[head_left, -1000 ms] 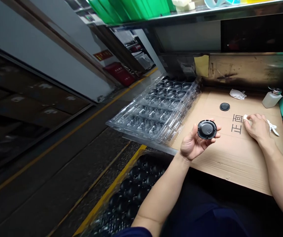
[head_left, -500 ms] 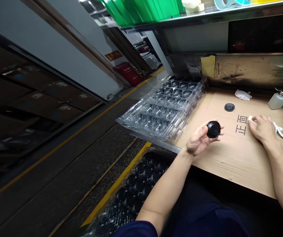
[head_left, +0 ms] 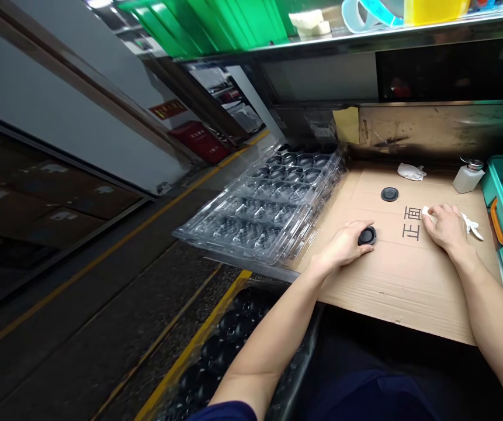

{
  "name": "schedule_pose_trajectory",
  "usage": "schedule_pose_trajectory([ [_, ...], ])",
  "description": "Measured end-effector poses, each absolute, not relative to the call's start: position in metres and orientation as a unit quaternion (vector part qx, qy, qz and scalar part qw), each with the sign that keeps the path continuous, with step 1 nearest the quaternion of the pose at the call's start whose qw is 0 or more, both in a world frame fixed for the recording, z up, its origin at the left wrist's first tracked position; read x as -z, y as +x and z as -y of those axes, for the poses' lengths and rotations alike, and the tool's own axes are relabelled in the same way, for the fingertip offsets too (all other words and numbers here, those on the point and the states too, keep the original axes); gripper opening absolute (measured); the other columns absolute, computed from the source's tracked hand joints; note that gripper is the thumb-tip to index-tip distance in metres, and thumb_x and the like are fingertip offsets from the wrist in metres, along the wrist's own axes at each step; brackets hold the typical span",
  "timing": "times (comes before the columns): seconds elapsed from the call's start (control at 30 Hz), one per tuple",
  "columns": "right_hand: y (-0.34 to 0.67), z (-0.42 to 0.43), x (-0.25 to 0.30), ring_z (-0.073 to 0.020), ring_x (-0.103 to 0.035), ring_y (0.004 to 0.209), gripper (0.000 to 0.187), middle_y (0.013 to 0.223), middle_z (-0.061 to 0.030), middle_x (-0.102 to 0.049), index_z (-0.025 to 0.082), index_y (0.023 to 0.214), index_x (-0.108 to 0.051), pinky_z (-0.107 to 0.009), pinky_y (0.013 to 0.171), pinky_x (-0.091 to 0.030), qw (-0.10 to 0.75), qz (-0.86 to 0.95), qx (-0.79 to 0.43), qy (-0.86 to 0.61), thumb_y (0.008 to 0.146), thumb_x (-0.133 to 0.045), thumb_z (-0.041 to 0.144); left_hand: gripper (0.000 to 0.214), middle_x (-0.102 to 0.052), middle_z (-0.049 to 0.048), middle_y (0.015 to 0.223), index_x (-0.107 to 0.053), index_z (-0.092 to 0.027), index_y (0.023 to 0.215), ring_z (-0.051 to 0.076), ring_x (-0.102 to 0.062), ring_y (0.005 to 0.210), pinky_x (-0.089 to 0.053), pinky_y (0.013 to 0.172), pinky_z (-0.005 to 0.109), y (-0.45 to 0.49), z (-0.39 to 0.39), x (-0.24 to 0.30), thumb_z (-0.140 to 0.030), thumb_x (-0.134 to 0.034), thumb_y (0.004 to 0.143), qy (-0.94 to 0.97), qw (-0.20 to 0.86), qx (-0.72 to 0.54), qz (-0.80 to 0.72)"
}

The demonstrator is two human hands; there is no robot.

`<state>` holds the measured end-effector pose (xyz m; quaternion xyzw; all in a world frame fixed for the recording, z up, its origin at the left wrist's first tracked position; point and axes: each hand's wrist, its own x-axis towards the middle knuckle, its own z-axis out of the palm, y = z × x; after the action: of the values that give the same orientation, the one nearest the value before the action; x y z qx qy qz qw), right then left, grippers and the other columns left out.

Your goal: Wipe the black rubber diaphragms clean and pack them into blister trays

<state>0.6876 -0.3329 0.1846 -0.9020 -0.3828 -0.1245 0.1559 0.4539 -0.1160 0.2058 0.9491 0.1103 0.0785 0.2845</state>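
Black plastic disc (head_left: 367,235): round, ringed face up, on cardboard sheet (head_left: 391,292), gripped by left hand (head_left: 343,247).
Second disc (head_left: 389,194): smaller-looking, flat, at 1 o'clock from first, well apart.
White cloth (head_left: 426,211): bunched under right hand (head_left: 446,228), at 3 o'clock from first disc.

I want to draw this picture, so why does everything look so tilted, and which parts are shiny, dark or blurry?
In the head view, the whole scene tilts and bends toward the edges, as a wide lens makes it; the clear plastic trays show bright glare; the dark floor is dim; the cardboard sheet, black round part at the left hand, and white cloth at the right hand look sharp.
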Motion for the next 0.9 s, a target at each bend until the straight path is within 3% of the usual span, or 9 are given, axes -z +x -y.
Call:
schedule_pose_trajectory([
  [0.2, 0.686, 0.332, -0.185, -0.0311, -0.055, 0.105, 0.033, 0.111, -0.012, -0.071, 0.021, 0.107, -0.074, -0.04, 0.087, -0.041, 0.152, 0.382, 0.118, -0.904, 0.098, -0.052, 0.043, 0.066, -0.062, 0.0134, 0.146, -0.058, -0.019, 0.146, 0.031, -0.054, 0.139, -0.039, 0.12, 0.045, 0.457, 0.111, -0.206, -0.034, -0.075, 0.084, 0.958, 0.267, -0.062, -0.086],
  [0.43, 0.683, 0.333, -0.188, -0.0302, -0.055, 0.103, 0.03, 0.109, -0.0113, -0.07, 0.021, 0.106, -0.074, -0.039, 0.087, -0.04, 0.146, 0.378, 0.116, -0.907, 0.099, -0.053, 0.042, 0.068, -0.064, 0.0117, 0.145, -0.058, -0.022, 0.146, 0.028, -0.061, 0.133, -0.044, 0.117, 0.043, 0.443, 0.104, -0.212, -0.039, -0.076, 0.083, 0.928, 0.338, -0.098, -0.12],
  [0.67, 0.686, 0.33, -0.184, -0.0297, -0.054, 0.103, 0.03, 0.109, -0.0117, -0.07, 0.02, 0.103, -0.073, -0.038, 0.088, -0.039, 0.151, 0.377, 0.11, -0.907, 0.1, -0.053, 0.042, 0.065, -0.064, 0.0131, 0.145, -0.06, -0.017, 0.143, 0.031, -0.056, 0.136, -0.04, 0.119, 0.045, 0.451, 0.107, -0.209, -0.041, -0.074, 0.084, 0.966, 0.234, -0.046, -0.098],
  [0.9, 0.671, 0.333, -0.193, -0.0283, -0.054, 0.109, 0.027, 0.115, -0.0105, -0.068, 0.021, 0.109, -0.071, -0.039, 0.092, -0.042, 0.134, 0.39, 0.057, -0.909, 0.099, -0.057, 0.041, 0.066, -0.067, 0.0159, 0.141, -0.06, -0.017, 0.139, 0.036, -0.063, 0.13, -0.045, 0.115, 0.051, 0.448, 0.097, -0.195, -0.046, -0.063, 0.08, 0.972, 0.214, -0.035, -0.094],
])
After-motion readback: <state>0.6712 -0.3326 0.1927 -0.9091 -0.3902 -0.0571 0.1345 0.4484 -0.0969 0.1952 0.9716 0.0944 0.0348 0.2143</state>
